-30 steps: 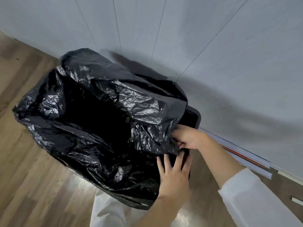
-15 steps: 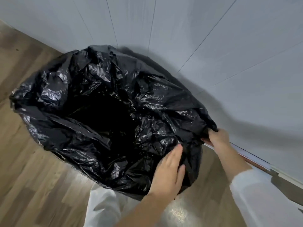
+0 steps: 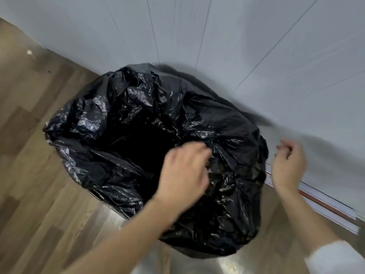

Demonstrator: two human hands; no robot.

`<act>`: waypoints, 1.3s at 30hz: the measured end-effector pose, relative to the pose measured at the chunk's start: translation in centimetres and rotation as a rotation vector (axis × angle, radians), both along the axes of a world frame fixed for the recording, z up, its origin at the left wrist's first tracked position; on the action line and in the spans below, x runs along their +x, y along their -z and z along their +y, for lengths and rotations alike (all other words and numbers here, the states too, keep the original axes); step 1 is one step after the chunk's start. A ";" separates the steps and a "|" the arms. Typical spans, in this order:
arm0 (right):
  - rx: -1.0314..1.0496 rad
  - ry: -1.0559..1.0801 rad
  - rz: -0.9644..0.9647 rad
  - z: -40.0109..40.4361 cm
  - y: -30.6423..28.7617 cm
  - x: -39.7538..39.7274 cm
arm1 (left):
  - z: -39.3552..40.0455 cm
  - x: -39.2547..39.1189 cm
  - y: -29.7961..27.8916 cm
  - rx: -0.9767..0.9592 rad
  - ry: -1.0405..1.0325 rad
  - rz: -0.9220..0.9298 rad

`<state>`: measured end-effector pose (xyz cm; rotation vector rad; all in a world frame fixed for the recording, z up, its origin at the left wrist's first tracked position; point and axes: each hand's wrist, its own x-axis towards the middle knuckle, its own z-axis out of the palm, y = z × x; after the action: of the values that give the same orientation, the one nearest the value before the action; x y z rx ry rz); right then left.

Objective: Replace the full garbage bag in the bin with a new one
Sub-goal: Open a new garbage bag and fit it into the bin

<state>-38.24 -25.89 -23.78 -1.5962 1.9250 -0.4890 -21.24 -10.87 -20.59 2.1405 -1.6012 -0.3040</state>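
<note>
Head view, and my right hand is off the bag now. Half a second ago it was pinching the black plastic at the right corner by the wall; here it hangs free beside the bag, fingers loosely curled, nothing in it and clear of the plastic. The white sleeve sits pushed up my forearm at the lower right.

My left hand has slid up too. Before, it lay flat on the near side of the bag; now it's over the near right part of the rim, fingers bent down into the crinkled folds. It's blurred, so I cannot tell whether it is pinching the plastic or only pressing on it.

The garbage bag is spread wide, its edge folded out and down all round, and the dark mouth gapes open in the middle. The bin itself is completely covered; a second ago its dark right corner still poked out, and now the plastic drapes over that corner as well.

No writing or label anywhere on the bag that I can read.

Further out, the wooden floor runs left and below, the pale panelled wall stands right behind, and a white strip with a red line lies along the wall's foot at right.
</note>
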 end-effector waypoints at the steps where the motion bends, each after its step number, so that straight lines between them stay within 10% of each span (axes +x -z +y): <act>1: -0.099 -0.179 0.015 0.9 -1.3 1.1 | -0.7 3.6 0.0 -0.020 -0.040 -0.064; 5: -0.077 -0.747 0.407 3.0 -0.8 5.9 | -2.8 15.9 0.8 0.294 -0.102 -0.257; 10: 0.089 -0.595 0.562 -0.4 0.4 7.4 | -4.8 24.0 3.8 0.470 0.021 0.091; 18: 0.340 -0.062 0.288 -1.3 0.6 7.0 | -3.9 26.7 7.0 0.471 -0.438 1.061; 23: -0.136 -0.182 0.437 3.2 -2.2 9.5 | -1.7 25.1 3.3 0.126 -0.144 0.206; 28: 0.001 -0.885 0.531 17.7 -1.9 10.7 | 7.7 20.6 3.2 0.148 0.697 -0.204; 31: 0.064 -0.946 0.691 22.5 0.1 6.9 | 14.0 21.3 5.9 0.202 0.489 -0.227; 39: -0.171 -0.470 0.470 25.9 2.6 1.8 | 16.1 18.0 6.4 0.171 -0.658 0.581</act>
<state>-36.47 -0.02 -26.35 -2.3558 1.7565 -0.0824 -3.21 5.24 -26.94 2.2720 -0.5334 -0.7669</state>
